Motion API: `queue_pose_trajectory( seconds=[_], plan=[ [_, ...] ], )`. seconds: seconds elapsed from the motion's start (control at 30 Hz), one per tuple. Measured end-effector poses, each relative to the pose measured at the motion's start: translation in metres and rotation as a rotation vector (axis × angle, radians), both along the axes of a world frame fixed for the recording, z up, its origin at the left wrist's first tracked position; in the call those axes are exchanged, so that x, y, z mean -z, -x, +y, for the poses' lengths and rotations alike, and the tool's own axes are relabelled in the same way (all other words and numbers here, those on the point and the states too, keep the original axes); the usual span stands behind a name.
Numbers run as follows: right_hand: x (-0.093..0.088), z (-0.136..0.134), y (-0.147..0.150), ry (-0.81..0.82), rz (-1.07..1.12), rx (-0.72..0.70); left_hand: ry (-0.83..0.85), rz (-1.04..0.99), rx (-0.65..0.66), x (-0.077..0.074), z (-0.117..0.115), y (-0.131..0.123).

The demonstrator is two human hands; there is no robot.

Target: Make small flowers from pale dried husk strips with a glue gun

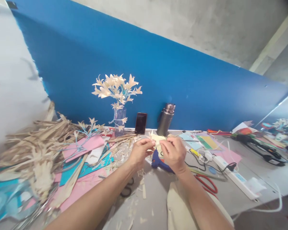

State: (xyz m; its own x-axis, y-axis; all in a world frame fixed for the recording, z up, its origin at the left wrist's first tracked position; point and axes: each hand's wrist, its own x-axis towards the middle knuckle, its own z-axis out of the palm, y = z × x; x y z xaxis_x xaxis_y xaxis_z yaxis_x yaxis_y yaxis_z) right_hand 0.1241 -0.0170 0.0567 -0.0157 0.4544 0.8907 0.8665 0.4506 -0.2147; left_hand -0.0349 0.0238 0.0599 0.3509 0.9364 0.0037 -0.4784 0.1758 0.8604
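My left hand (141,150) and my right hand (173,153) are raised above the table, both pinching a small pale cream husk piece (156,139) between their fingertips. The piece is folded or petal-shaped; its exact form is hard to make out. Below the hands lies a blue glue gun (158,164) on the grey table (252,166). Behind it stands a clear vase (120,120) of cream husk flowers (116,88) on blue stems.
A heap of dried husks (36,140) and pink and teal paper sheets (84,147) covers the left. A dark phone (140,123) and metal flask (165,119) lean at the blue wall. Black scissors (127,190), red-handled scissors (207,183) and a white power strip (232,175) lie nearby.
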Motion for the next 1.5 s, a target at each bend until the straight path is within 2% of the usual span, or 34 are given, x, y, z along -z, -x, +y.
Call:
queue_pose_trajectory(
  seconds=[0.1, 0.2, 0.27, 0.37, 0.53, 0.7, 0.77, 0.87, 0.97, 1.27, 1.5],
  plan=[
    [0.000, 0.003, 0.000, 0.113, 0.518, -0.170, -0.279, 0.140, -0.191, -0.001, -0.001, -0.001],
    [-0.001, 0.007, -0.003, 0.290, 1.009, -0.421, -0.441, 0.184, -0.256, -0.002, -0.003, 0.000],
    [-0.001, 0.008, -0.006, 0.355, 1.194, -0.534, -0.485, 0.205, -0.264, -0.001, -0.004, 0.000],
    [-0.003, 0.006, -0.008, 0.409, 1.291, -0.631, -0.528, 0.256, -0.251, 0.003, -0.005, -0.001],
    [-0.004, 0.001, -0.006, 0.460, 1.300, -0.717, -0.513, 0.324, -0.271, 0.009, -0.003, -0.003],
    [-0.001, -0.002, 0.001, 0.396, 1.236, -0.723, -0.334, 0.304, -0.204, 0.009, -0.002, -0.005],
    [0.003, -0.003, 0.006, 0.381, 1.153, -0.681, -0.242, 0.294, -0.145, 0.010, -0.002, -0.006],
    [0.009, -0.003, 0.013, 0.407, 0.994, -0.545, -0.124, 0.271, -0.071, 0.011, -0.006, -0.008],
    [0.013, -0.002, 0.017, 0.447, 0.926, -0.436, -0.054, 0.255, -0.027, 0.008, -0.009, -0.010],
    [0.013, 0.001, 0.013, 0.470, 0.842, -0.399, -0.014, 0.302, -0.001, 0.004, -0.011, -0.009],
    [0.012, 0.000, 0.012, 0.459, 0.727, -0.370, -0.117, 0.330, 0.011, 0.006, -0.010, -0.009]
  ],
)
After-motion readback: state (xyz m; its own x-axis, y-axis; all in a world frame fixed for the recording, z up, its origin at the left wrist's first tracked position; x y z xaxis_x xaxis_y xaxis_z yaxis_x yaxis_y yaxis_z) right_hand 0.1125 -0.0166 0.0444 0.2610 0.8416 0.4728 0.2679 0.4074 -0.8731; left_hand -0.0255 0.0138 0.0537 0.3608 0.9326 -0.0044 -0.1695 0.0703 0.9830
